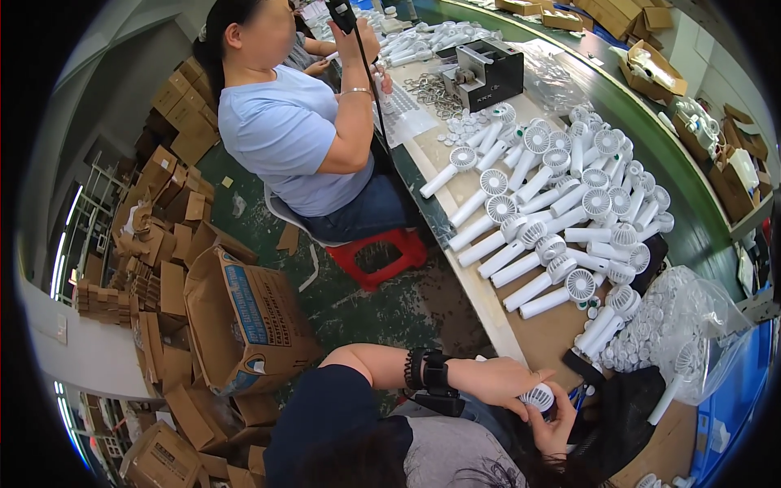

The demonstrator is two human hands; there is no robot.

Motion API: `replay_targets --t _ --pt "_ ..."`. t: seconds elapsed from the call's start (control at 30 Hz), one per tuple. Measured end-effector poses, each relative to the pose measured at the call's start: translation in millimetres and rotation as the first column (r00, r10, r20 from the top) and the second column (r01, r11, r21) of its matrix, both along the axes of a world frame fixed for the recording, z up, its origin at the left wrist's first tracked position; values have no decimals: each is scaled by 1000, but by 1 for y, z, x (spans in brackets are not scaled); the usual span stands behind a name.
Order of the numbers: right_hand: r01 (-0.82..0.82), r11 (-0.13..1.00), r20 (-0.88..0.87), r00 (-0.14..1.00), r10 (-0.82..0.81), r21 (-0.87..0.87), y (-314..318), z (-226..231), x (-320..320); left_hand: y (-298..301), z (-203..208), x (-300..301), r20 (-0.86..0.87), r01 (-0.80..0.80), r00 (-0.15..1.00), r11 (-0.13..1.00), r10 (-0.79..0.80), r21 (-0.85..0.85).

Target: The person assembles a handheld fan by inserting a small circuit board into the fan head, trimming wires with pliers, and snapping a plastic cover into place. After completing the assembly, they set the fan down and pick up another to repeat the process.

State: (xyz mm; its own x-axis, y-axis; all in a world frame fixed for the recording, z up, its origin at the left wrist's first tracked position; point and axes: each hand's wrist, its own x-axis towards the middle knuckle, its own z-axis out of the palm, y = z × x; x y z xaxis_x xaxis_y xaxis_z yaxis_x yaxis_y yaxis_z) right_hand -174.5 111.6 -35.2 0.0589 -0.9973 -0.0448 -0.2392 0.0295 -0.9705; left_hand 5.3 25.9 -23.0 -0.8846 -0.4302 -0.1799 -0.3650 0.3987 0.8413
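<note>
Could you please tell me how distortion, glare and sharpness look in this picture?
Head view: fisheye bending curves the green conveyor belt; tube lights at left look overexposed; highlights dot the clear plastic bag; the held white fan head is bright, with detail distinguishable.

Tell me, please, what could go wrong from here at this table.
The round white fan head, held in the fingertips of the left hand and right hand, might slip. The white handheld fans are loosely heaped, some with handles near the table's edge, so a nudge could roll one off.
</note>
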Motion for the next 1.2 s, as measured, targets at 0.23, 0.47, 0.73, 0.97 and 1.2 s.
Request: replay_targets --t 0.23,0.47,0.73,0.97,1.2 --pt "-72 993 70 995 66 92 -17 10 1 -14 8 4 42 32 999 999 -33 19" --pt "-79 990 183 981 57 119 -17 31 -4 -23 17 9 -216 125 975 924 -47 363" --pt "-178 978 121 979 165 105 -21 38 -15 -18 21 8 -217 92 976 927 -12 364" --pt "-174 983 73 983 169 66 -19 36 -18 -5 15 3 -189 21 981 951 39 308" --pt "-140 986 104 986 131 84 -3 27 -12 9 7 1 -108 -4 994 959 36 283"
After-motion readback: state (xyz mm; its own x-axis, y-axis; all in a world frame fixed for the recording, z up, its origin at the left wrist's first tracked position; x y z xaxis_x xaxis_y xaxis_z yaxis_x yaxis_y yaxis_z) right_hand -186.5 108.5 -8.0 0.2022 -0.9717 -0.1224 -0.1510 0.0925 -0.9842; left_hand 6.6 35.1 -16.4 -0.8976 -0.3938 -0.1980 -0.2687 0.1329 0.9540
